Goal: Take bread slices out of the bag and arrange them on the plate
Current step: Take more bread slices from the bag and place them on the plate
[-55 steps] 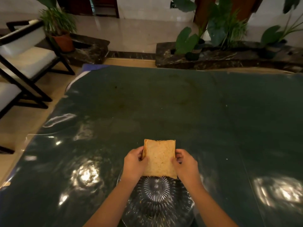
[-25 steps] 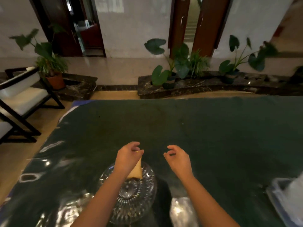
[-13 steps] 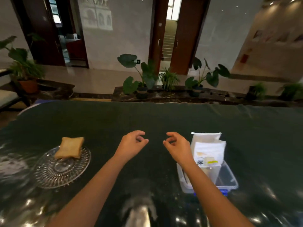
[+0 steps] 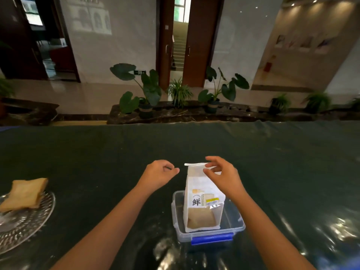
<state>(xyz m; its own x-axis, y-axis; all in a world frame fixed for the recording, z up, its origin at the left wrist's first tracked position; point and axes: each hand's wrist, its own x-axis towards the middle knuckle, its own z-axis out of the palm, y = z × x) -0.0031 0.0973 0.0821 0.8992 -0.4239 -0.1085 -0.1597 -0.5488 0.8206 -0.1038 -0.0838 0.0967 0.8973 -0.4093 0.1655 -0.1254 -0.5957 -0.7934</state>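
Note:
A white bread bag [image 4: 202, 199] stands upright in a clear plastic box [image 4: 236, 225] with a blue latch, near the table's front. Brown bread shows through the bag's clear lower window. My right hand [image 4: 221, 177] hovers at the bag's top right corner, fingers spread and curled, holding nothing. My left hand [image 4: 158, 174] is just left of the bag's top, fingers loosely curled and empty. At the far left a bread slice [image 4: 24, 193] lies on a ribbed glass plate [image 4: 25, 225].
The table has a dark green cover under glossy clear film [image 4: 292, 172]. Beyond its far edge run a stone planter ledge with potted plants [image 4: 148, 90] and wooden doors.
The slice went from both hands onto the glass plate. My view swung right, bringing the bag and box to the centre. Both hands moved to the bag's top.

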